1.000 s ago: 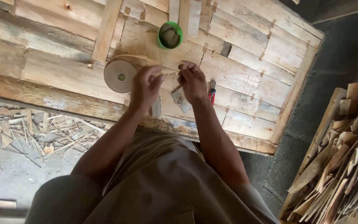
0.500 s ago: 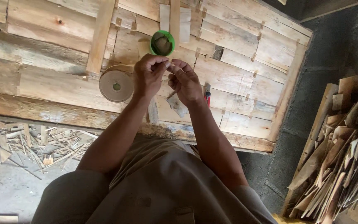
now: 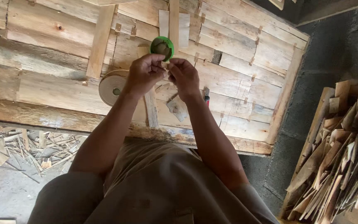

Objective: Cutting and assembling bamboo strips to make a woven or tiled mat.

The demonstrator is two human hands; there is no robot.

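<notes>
My left hand [image 3: 144, 74] and my right hand [image 3: 184, 77] are raised together over a rough wooden plank table [image 3: 54, 91]. Their fingertips meet and pinch a small pale piece between them; what it is I cannot tell. Just beyond the fingers sits a small green bowl [image 3: 162, 46] with dark contents. A roll of tan tape [image 3: 112, 88] lies on the planks to the left of my left wrist. A thin wood strip [image 3: 151, 111] and a flat grey scrap [image 3: 177, 108] lie under my hands.
A small red-handled tool [image 3: 206, 98] lies right of my right wrist. Wood slats are fixed across the table [image 3: 100, 41]. Splinters and offcuts litter the ground at left [image 3: 21, 145]. A crate of thin wood pieces stands at right [image 3: 340, 157].
Both hands have risen from the table surface toward the green bowl and stay joined at the fingertips. The view has shifted a little.
</notes>
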